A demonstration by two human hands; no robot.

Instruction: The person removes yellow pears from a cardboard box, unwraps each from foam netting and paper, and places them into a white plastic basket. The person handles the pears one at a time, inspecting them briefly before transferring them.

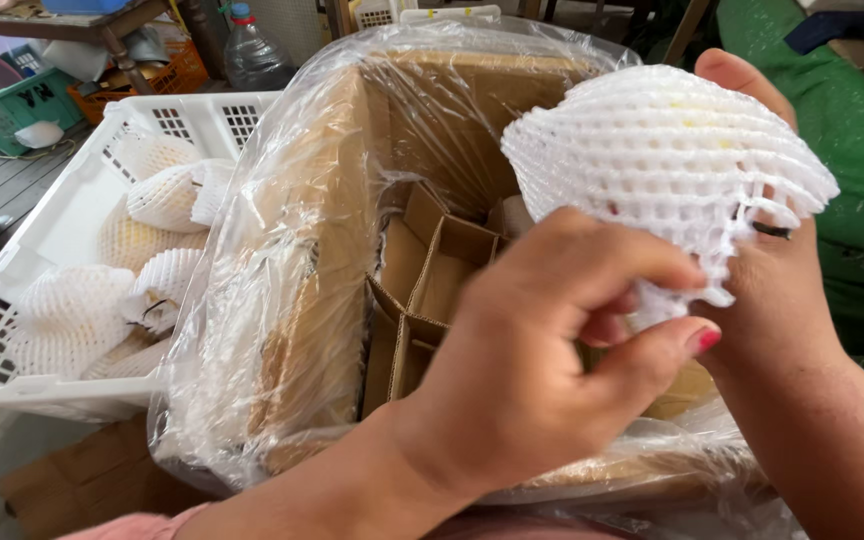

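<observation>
Fruit wrapped in white foam netting [667, 170] is held at two o'clock above the plastic-lined cardboard box [332, 260]; the right hand [772, 290] is cupped behind it, the left hand [542, 350] pinching the netting's lower edge. It is judged soft-skinned, bruisable, best cradled underneath. About five more wrapped fruits [102, 270] are counted in one white crate [12, 390] at nine o'clock.

Round fruit in white foam net sleeve [667, 165] up high, right of frame, above open cardboard box [327, 300]. Sleeve's mesh stretched tight over fruit, pale yellow showing through holes. Loose net end bunched and ragged at lower edge. Right hand [772, 290] cups it from behind, thumb over top. Left hand [542, 350] pinches bunched end between thumb and fingers.
</observation>
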